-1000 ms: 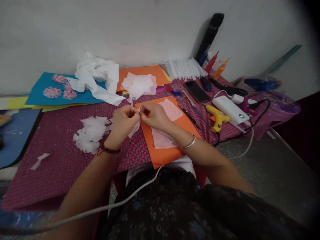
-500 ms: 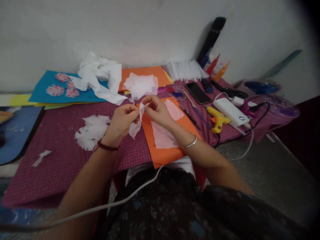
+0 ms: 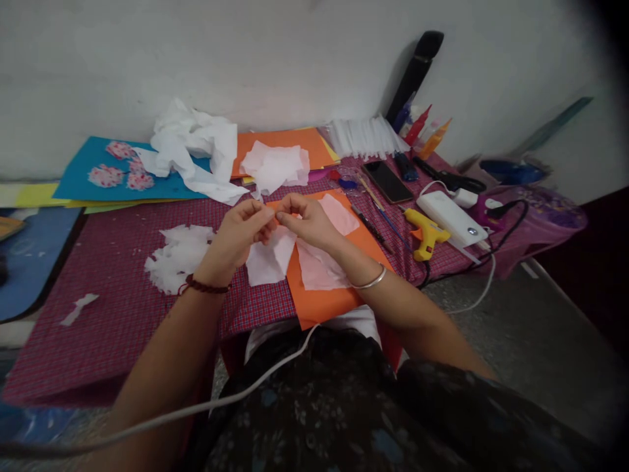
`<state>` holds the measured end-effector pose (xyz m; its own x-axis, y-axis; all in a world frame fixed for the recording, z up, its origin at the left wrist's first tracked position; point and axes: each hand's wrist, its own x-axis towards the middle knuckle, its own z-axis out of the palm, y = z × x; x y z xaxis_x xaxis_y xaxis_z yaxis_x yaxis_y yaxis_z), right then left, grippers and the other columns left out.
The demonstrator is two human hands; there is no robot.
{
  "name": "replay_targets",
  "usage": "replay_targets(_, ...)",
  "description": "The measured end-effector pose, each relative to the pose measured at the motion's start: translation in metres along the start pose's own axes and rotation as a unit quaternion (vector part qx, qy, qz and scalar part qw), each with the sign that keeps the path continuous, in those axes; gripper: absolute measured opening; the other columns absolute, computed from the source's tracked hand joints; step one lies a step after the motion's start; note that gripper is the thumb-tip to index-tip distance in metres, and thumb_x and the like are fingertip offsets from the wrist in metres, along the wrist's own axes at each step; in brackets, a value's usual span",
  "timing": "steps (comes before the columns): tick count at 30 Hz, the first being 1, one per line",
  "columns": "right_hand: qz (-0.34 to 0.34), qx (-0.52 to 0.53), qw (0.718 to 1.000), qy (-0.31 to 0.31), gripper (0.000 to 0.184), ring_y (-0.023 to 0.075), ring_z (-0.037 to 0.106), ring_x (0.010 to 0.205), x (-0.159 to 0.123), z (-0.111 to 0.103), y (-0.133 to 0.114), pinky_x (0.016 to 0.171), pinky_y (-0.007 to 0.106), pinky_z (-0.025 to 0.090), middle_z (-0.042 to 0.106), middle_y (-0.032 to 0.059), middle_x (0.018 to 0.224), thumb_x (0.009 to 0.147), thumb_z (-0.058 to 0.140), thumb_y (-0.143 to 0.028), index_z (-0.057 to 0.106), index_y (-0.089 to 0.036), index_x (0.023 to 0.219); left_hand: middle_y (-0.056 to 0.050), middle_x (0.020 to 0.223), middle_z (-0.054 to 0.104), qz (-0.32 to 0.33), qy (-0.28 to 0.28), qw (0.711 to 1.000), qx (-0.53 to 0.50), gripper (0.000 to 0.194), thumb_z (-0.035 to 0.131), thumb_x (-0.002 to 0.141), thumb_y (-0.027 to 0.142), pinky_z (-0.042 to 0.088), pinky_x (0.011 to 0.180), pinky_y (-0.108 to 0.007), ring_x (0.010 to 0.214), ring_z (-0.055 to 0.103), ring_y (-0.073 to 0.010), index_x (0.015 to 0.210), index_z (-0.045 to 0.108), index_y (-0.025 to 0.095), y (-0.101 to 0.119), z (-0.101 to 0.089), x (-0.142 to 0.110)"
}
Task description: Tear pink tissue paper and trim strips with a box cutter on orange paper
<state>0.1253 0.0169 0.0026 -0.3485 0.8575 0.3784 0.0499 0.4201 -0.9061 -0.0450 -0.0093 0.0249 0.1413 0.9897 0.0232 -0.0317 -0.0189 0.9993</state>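
Observation:
A thin white piece of tissue paper (image 3: 269, 260) hangs below my fingertips, spread flat over the table and the edge of the orange sheet (image 3: 305, 313). My left hand (image 3: 242, 235) pinches its top edge, thumb against fingers. Close beside it, my right hand (image 3: 309, 224) is also closed in a pinch at the same edge, the thumb tips almost touching. The fingers partly hide the paper's upper edge. Pale pink tissue pieces (image 3: 319, 270) lie on the orange sheet under my right wrist. To the left is a pile of torn white tissue (image 3: 177, 257).
Crumpled white tissue (image 3: 194, 147) lies on blue paper (image 3: 78, 172) with pink-speckled tufts (image 3: 107, 176). More tissue pieces (image 3: 275, 164) are at the back. On the right are a phone (image 3: 388, 181), a yellow glue gun (image 3: 425, 233), a white power bank (image 3: 455, 217) and cables.
The tissue paper was bunched and narrow between my fingers; now it hangs spread wider below them. My hands have drawn closer together at the fingertips.

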Motion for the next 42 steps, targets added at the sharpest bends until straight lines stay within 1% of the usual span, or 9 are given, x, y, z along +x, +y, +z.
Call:
replay_targets(4,0.010,0.034,0.999,0.027,0.014,0.0115,0.052,0.074,0.003,-0.002,0.003,0.073,0.028,0.044,0.055,-0.0039,0.076,0.088,0.063,-0.023,0.051,-0.022,0.080,0.001,0.060,0.063,-0.022,-0.047,0.989,0.137,0.030,0.083,0.074,0.038,0.041,0.042,-0.020,0.046,0.052,-0.0092,0.073,0.058,0.020,-0.005,0.001,-0.002)
replay_targets(10,0.053,0.031,0.997,0.044,0.017,0.0083,0.053,0.064,0.006,-0.017,0.005,0.064,0.022,0.045,0.056,-0.0053,0.069,0.094,0.059,-0.017,0.051,-0.021,0.079,-0.003,0.056,0.062,-0.066,-0.113,0.962,0.238,0.033,0.064,0.092,0.034,0.043,0.043,-0.023,0.043,0.054,-0.0122,0.062,0.059,0.020,-0.016,0.006,-0.001)
replay_targets(13,0.144,-0.056,0.988,-0.025,0.026,0.0071,0.050,0.049,0.005,-0.040,0.003,0.049,0.020,0.039,0.055,-0.0055,0.055,0.096,0.059,-0.016,0.053,-0.020,0.071,-0.001,0.053,0.058,-0.070,-0.127,0.949,0.280,0.029,0.070,0.085,0.024,0.037,0.041,-0.022,0.042,0.053,-0.0126,0.059,0.058,0.021,-0.019,0.007,0.000)
replay_targets(17,0.263,-0.191,0.923,-0.205,0.045,0.0094,0.051,0.040,0.000,-0.064,-0.003,0.042,0.023,0.038,0.059,0.0010,0.048,0.103,0.057,-0.028,0.059,-0.017,0.060,0.001,0.048,0.054,-0.047,-0.126,0.942,0.309,0.028,0.070,0.081,0.020,0.030,0.039,-0.022,0.038,0.049,-0.0128,0.057,0.056,0.021,-0.024,0.007,0.001)
replay_targets(21,0.271,-0.237,0.894,-0.269,0.039,0.0100,0.052,0.039,-0.001,-0.059,-0.003,0.043,0.023,0.037,0.058,-0.0004,0.045,0.095,0.070,-0.024,0.059,-0.017,0.058,0.001,0.047,0.052,-0.043,-0.122,0.938,0.322,0.026,0.067,0.081,0.021,0.029,0.040,-0.023,0.038,0.047,-0.0126,0.058,0.056,0.022,-0.026,0.007,0.001)
replay_targets(25,0.219,-0.187,0.936,-0.203,0.031,0.0063,0.043,0.040,-0.001,-0.043,-0.001,0.042,0.021,0.030,0.046,-0.0092,0.045,0.088,0.068,-0.006,0.053,-0.019,0.063,0.001,0.051,0.052,-0.018,-0.086,0.942,0.323,0.023,0.063,0.080,0.023,0.027,0.044,-0.023,0.044,0.046,-0.0120,0.059,0.055,0.021,-0.024,0.008,0.000)
replay_targets(29,0.201,-0.022,0.977,-0.072,0.035,0.0047,0.037,0.041,-0.003,-0.030,-0.011,0.041,0.019,0.027,0.039,-0.0111,0.050,0.095,0.063,-0.015,0.044,-0.021,0.067,0.004,0.057,0.052,0.030,-0.030,0.977,0.211,0.021,0.064,0.081,0.030,0.032,0.049,-0.021,0.051,0.045,-0.0098,0.064,0.055,0.019,-0.017,0.008,-0.003)
replay_targets(37,0.229,0.087,0.969,-0.019,0.016,0.0072,0.042,0.041,-0.003,-0.003,-0.019,0.039,0.019,0.033,0.051,-0.0096,0.054,0.097,0.061,-0.012,0.054,-0.020,0.085,-0.001,0.065,0.065,-0.106,-0.184,0.973,0.084,0.015,0.067,0.081,0.027,0.039,0.049,-0.019,0.050,0.050,-0.0071,0.072,0.067,0.015,-0.008,0.017,-0.013)
replay_targets(42,0.218,0.137,0.966,-0.023,0.020,0.0060,0.038,0.040,-0.002,-0.004,-0.017,0.039,0.016,0.031,0.048,-0.0103,0.052,0.103,0.048,-0.014,0.055,-0.020,0.086,-0.003,0.068,0.069,-0.127,-0.183,0.974,0.048,0.012,0.068,0.083,0.023,0.039,0.049,-0.018,0.052,0.053,-0.0072,0.077,0.073,0.014,-0.013,0.018,-0.012)
